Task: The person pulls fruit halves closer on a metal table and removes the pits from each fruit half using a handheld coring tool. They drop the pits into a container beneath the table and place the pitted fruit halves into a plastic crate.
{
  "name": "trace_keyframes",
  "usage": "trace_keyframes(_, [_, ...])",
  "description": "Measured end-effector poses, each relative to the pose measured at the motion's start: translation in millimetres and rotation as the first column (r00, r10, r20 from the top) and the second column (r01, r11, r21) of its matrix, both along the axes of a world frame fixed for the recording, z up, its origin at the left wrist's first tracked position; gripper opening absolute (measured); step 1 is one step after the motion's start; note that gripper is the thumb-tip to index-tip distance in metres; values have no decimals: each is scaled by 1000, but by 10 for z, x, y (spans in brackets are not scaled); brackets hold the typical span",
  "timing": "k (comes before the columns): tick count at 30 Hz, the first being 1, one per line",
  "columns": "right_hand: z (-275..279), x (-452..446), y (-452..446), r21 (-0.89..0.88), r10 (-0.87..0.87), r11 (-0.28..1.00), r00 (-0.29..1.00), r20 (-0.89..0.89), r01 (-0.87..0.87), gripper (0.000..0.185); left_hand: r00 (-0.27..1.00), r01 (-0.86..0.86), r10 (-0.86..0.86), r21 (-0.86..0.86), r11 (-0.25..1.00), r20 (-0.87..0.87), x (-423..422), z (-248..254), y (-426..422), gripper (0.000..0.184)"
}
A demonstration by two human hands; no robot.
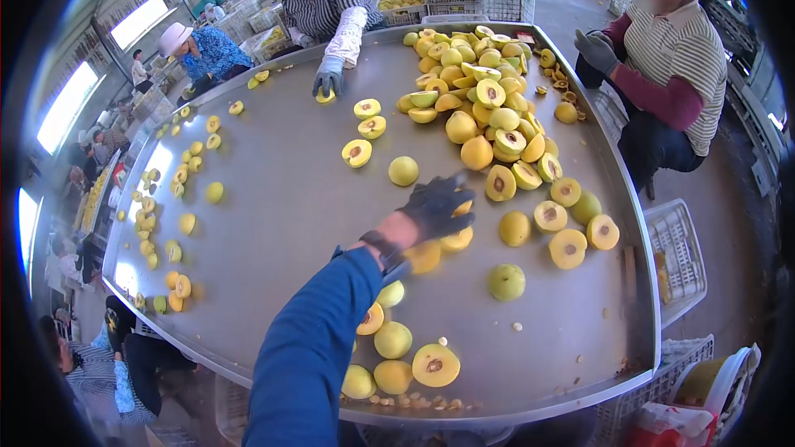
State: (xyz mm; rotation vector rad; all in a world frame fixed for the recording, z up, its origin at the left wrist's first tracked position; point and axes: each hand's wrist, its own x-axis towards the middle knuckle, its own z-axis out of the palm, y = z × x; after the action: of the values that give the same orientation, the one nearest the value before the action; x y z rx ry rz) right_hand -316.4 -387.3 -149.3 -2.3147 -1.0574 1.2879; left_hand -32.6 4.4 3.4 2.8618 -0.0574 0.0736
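My left hand, in a dark grey glove with a blue sleeve and a wristband, reaches over the metal table. Its fingers curl over a yellow peach half, partly hidden beneath them. Just below the hand, a blurred peach piece and another half lie close to the wrist. To the right sit cut halves with brown centres, such as one peach half, and a whole-looking peach. Several more, including a cut half, rest by the near edge. My right hand is out of view.
A large peach pile covers the far right of the table. Across it, a co-worker's gloved hand touches a half. Another person sits at the right. Scattered halves line the left edge. A white crate stands right.
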Motion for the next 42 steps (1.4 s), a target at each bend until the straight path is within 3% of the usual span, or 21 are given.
trace_keyframes(2, [406, 30, 100, -51, -2, 999, 989, -150, -6, 67, 1000, -22, 22, 36, 999, -16, -524, -52, 77, 42])
trace_keyframes(5, [406, -23, 90, 64, 125, 990, 991, -41, -123, 60, 991, -50, 49, -7, 999, -121, -1161, -21, 113, 54])
trace_keyframes(6, [92, -160, 47, 361, -15, 932, 999, -32, 25, 55, 995, 26, -25, 15, 1000, -97, -1379, -7, 98, 53])
trace_keyframes(8, [-606, -498, -15, 821, -276, 505, 951, -137, 265, 47, 990, 131, -131, -5, 991, -41, -1758, -82, 66, 57])
trace_keyframes(10, [-257, -349, 39, 579, -225, 777, 968, -114, 249, 51, 994, 97, -97, -11, 995, -59, -2011, -9, -48, 60])
trace_keyframes(12, [358, -40, 168, 249, -153, 952, 981, -119, 179, 58, 991, 85, -91, -58, 995, -102, -2191, -3, -158, 63])
trace_keyframes(13, [564, 20, 152, 109, -97, 986, 960, -262, 129, 45, 986, 83, -95, -92, 992, -134, -2216, 1, -164, 64])
trace_keyframes(16, [380, -59, 99, 312, -142, 925, 960, -242, 215, 45, 989, 101, -118, -169, 980, -92, -2295, 82, -106, 63])
trace_keyframes(18, [327, -29, 126, 344, -120, 921, 974, -195, 182, 45, 996, -6, 9, 42, 999, -88, -2347, 310, -51, 58])
trace_keyframes(21, [347, 44, 196, 322, -94, 938, 987, -127, 131, 45, 819, -574, 533, 273, 772, 213, -2481, 63, 455, 53])
trace_keyframes(24, [337, 50, 188, 285, -66, 955, 996, -57, 80, 45, 725, -610, 655, 243, 754, -212, -2708, -549, 1300, 45])
trace_keyframes(26, [325, 54, 171, 253, -45, 966, 999, -12, 46, 45, 810, -468, 540, 303, 830, -228, -2797, -350, 1178, 39])
trace_keyframes(28, [318, 63, 153, 221, -26, 975, 999, 29, 19, 45, 816, -484, 537, 258, 836, -213, -2902, -219, 962, 35])
trace_keyframes(30, [300, 52, 120, 190, -2, 982, 998, 70, -12, 46, 739, -649, 655, 95, 755, -158, -3041, -147, 750, 32])
trace_keyframes(31, [274, 56, 84, 172, 8, 985, 996, 92, -24, 46, 762, -628, 628, 56, 776, -158, -3164, -47, 689, 38])
trace_keyframes(34, [233, 39, -2, 101, 48, 993, 985, 164, -65, 46, 772, -635, 635, -24, 772, -1, -3409, -530, 973, 42])
trace_keyframes(36, [184, 30, -93, 62, 64, 995, 976, 209, -78, 46, 808, -589, 588, -61, 806, -37, -3645, -410, 921, 43])
trace_keyframes(38, [205, 0, -179, 188, -3, 981, 978, 211, -38, 47, 834, -548, 550, -149, 823, -32, -3871, -299, 829, 41])
trace_keyframes(39, [236, -7, -216, 365, -67, 931, 984, 162, 3, 39, 780, -575, 622, -312, 757, 71, -3965, -385, 850, 39])
trace_keyframes(40, [276, -17, -252, 525, -103, 850, 989, 110, 30, 33, 688, -646, 725, -424, 635, 39, -4036, -91, 658, 40])
trace_keyframes(42, [199, -35, -182, 626, -75, 779, 984, 160, -43, 29, 671, -542, 736, -613, 574, 96, -4157, 111, 523, 43])
